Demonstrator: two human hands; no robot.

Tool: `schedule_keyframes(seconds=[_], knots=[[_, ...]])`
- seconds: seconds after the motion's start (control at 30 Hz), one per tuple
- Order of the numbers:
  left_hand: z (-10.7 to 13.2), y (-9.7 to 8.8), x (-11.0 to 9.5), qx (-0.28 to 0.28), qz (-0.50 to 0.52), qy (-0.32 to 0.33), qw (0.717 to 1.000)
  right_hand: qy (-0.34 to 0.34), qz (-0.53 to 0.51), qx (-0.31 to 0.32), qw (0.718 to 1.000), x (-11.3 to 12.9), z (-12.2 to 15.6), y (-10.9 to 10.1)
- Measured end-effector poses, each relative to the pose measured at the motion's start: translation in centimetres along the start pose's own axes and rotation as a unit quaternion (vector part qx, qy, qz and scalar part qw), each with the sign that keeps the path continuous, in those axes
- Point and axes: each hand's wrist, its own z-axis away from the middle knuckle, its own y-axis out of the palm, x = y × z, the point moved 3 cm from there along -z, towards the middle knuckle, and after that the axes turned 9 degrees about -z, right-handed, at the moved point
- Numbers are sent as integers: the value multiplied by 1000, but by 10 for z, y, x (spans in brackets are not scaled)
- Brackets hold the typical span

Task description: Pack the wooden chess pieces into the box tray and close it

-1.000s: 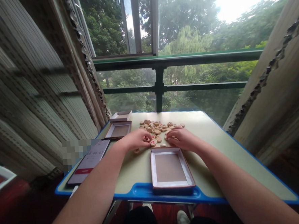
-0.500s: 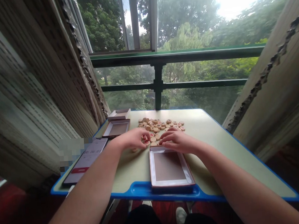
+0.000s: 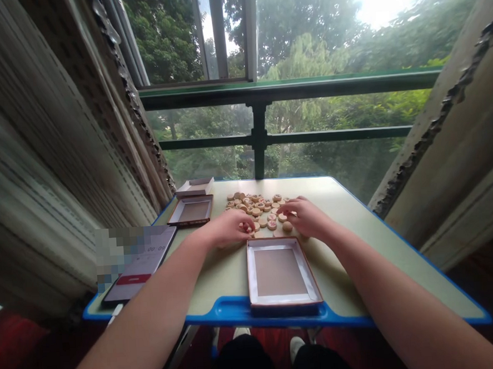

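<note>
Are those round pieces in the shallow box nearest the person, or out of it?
Out. The round pieces cluster on the table beyond the shallow box; inside, only its brown bottom and pale sides show.

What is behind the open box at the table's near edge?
A loose spread of xiangqi pieces, with the left hand and right hand at its near side. Any pieces covered by the hands or the box cannot be seen.

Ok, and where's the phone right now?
In the head view, the phone lies at the left edge of the table, beside the left forearm, just below the left brown-edged box.
</note>
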Motion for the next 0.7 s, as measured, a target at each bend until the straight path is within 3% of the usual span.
schedule_keyframes(seconds=[0.1,0.27,0.37,0.57,0.7], knots=[[-6,5,0,-24,-15,5,1000,3,-2,11,1000,1,-1,3],[-9,6,6,-42,23,-33,998,-117,-44,101,987,18,2,17],[-9,7,7,-26,38,-17,999,-128,-51,129,982,21,4,20],[-5,-3,8,-14,72,-9,997,-97,-49,86,990,10,1,17],[3,-21,26,-82,56,-116,988,-98,-62,40,992,16,3,10]])
